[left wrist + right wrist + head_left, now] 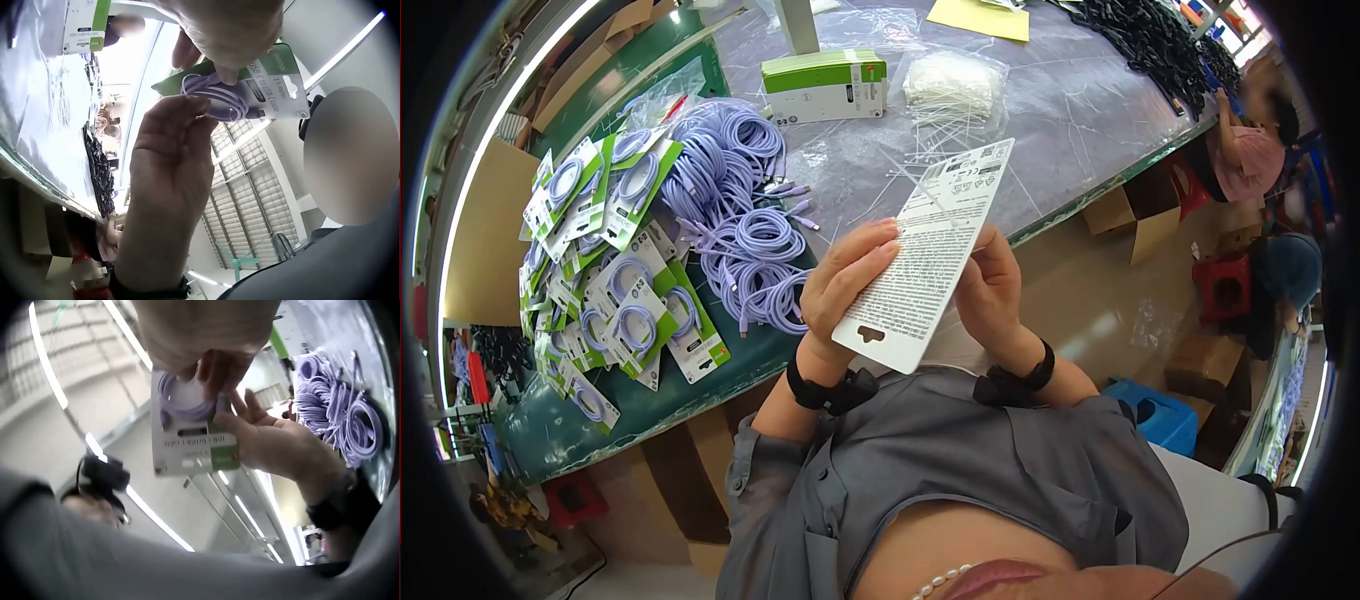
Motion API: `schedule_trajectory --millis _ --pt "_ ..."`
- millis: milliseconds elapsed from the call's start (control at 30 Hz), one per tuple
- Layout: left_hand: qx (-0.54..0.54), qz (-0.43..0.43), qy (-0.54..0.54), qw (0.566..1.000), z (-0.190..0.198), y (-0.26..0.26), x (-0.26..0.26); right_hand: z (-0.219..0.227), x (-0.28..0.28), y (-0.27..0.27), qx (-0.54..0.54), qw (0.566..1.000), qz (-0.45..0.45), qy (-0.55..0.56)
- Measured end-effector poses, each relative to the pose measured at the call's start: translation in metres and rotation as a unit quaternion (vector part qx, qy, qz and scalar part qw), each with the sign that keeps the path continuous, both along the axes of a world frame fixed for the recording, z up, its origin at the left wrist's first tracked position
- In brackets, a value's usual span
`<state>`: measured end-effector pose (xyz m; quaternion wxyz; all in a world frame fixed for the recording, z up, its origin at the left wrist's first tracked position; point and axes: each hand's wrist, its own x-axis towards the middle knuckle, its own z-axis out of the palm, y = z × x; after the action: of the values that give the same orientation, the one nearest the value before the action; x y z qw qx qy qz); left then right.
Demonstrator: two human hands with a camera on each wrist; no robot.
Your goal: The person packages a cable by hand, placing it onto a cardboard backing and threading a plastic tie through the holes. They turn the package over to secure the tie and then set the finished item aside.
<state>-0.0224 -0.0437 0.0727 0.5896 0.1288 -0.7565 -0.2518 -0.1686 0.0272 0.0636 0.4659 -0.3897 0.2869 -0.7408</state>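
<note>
My left hand grips a white and green packaging card along its left side, fingers over the printed back. A coiled lilac USB cable lies against the card's front, which the head view hides. In the left wrist view, the right hand has its fingertips curled at the coil. From the right wrist, the left hand shows with its thumb on the card's edge, while the right fingers bend down over the coil.
Carded cables are heaped at the table's left, beside loose lilac coils. Behind stand a stack of blank cards and a bag of white cable ties. Black cables lie at the far right. Another person sits beyond.
</note>
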Motion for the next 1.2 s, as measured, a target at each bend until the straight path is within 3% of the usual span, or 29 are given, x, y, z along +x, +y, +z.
schedule_trajectory --millis 133,167,200,233,267,400,600,700,767,900,1000,1067,1200 --pt "0.083 -0.002 0.012 0.997 -0.013 0.004 0.000 0.000 -0.005 -0.005 0.023 0.992 -0.038 0.120" --pt "0.270 -0.058 0.107 0.955 -0.016 0.015 -0.005 0.004 -0.003 -0.008 0.027 0.989 -0.072 0.126" --pt "0.339 -0.095 0.178 0.919 -0.017 0.017 -0.008 0.009 -0.005 -0.011 0.029 0.989 -0.074 0.123" --pt "0.365 -0.110 0.202 0.902 -0.025 0.015 -0.006 0.015 -0.008 -0.014 -0.024 0.949 -0.141 0.280" --pt "0.391 -0.124 0.225 0.884 -0.032 0.014 -0.004 0.021 -0.009 -0.014 -0.075 0.877 -0.204 0.429" --pt "0.432 -0.118 0.251 0.858 -0.034 0.014 -0.005 0.038 -0.004 -0.013 -0.068 0.839 -0.240 0.484" --pt "0.391 -0.106 0.222 0.887 -0.037 0.013 -0.004 0.043 -0.005 -0.017 -0.063 0.807 -0.242 0.535" --pt "0.378 -0.107 0.226 0.891 -0.037 0.013 -0.004 0.042 -0.005 -0.017 -0.054 0.809 -0.240 0.533" --pt "0.326 -0.116 0.193 0.918 -0.037 0.012 -0.003 0.041 -0.004 -0.018 -0.056 0.811 -0.237 0.532" --pt "0.365 -0.111 0.224 0.897 -0.030 0.016 -0.004 0.040 -0.004 -0.019 -0.063 0.809 -0.230 0.537" --pt "0.321 -0.088 0.181 0.925 -0.028 0.013 -0.002 0.043 -0.003 -0.015 -0.050 0.809 -0.216 0.545" --pt "0.095 0.022 0.036 0.995 -0.024 0.006 0.004 0.044 -0.003 -0.015 -0.063 0.827 -0.210 0.518" --pt "0.035 -0.001 0.030 0.999 -0.007 0.009 0.001 0.042 -0.004 -0.010 -0.060 0.855 -0.190 0.478"
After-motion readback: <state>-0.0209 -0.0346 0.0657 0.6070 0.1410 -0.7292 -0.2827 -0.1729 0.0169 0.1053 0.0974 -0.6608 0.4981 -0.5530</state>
